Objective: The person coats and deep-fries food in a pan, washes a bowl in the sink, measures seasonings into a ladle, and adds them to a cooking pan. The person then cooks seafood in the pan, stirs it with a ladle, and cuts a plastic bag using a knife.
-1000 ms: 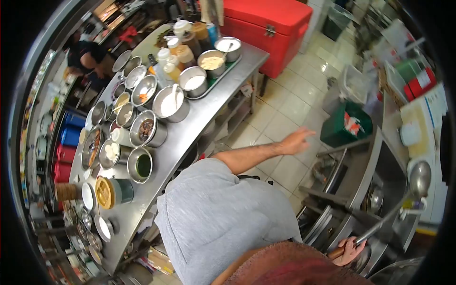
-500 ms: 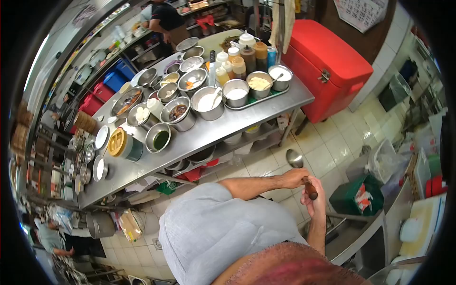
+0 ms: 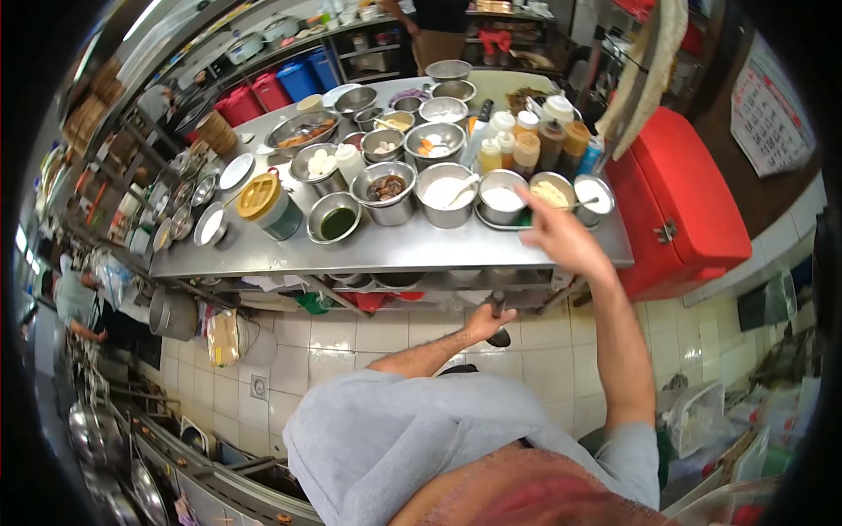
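Note:
My left hand [image 3: 482, 325] is wrapped round the handle of a ladle [image 3: 497, 302], low in front of me beside the steel table; the ladle's bowl is hard to make out. My right hand [image 3: 566, 238] stretches over the table's front edge, fingers extended and slightly blurred, holding nothing I can see. Its fingertips are over the gap between a steel pot of white powder or grains [image 3: 502, 195] and a pot of pale yellow stuff [image 3: 551, 193]. Beside them stand another white-filled pot [image 3: 594, 198] with a spoon and a larger pot of white contents [image 3: 446, 193] with a white scoop.
The steel table [image 3: 403, 252] carries bowls, a dark green sauce bowl [image 3: 335, 219], a yellow-lidded jug [image 3: 267, 208], squeeze bottles [image 3: 526, 151] and a knife [image 3: 479, 124]. A red cooler [image 3: 693, 210] stands right. Another person [image 3: 438, 39] is behind the table.
My view has turned leftward to face the table. My right hand has left the ladle and reached over the pots, while my left hand keeps hold of the ladle.

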`<action>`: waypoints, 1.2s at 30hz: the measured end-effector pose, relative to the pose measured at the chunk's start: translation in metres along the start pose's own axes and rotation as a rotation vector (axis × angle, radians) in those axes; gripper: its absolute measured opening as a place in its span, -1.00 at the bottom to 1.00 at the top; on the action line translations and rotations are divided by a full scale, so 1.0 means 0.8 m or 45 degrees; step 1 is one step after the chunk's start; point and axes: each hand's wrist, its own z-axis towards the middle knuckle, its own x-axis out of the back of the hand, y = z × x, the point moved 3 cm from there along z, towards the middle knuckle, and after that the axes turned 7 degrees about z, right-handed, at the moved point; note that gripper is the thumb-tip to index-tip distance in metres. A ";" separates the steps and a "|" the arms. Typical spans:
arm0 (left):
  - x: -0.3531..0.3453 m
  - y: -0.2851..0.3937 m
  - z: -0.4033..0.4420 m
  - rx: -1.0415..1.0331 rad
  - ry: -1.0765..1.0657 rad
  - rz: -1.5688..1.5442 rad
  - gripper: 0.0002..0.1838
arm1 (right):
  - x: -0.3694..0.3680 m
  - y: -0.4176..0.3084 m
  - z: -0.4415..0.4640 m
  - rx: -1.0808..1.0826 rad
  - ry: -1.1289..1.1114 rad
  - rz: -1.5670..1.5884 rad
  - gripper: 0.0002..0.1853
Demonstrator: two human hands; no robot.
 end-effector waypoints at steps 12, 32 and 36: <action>0.060 -0.062 -0.023 0.212 0.615 -0.113 -0.53 | -0.034 -0.080 0.336 -0.055 -0.419 0.400 -0.41; 0.187 0.163 -0.206 0.245 1.891 -0.402 -0.66 | 0.047 0.305 0.005 -0.239 0.870 1.336 -0.34; 0.149 0.060 -0.197 0.542 1.784 -0.604 -0.59 | 0.067 0.330 0.034 -0.285 0.846 1.471 -0.28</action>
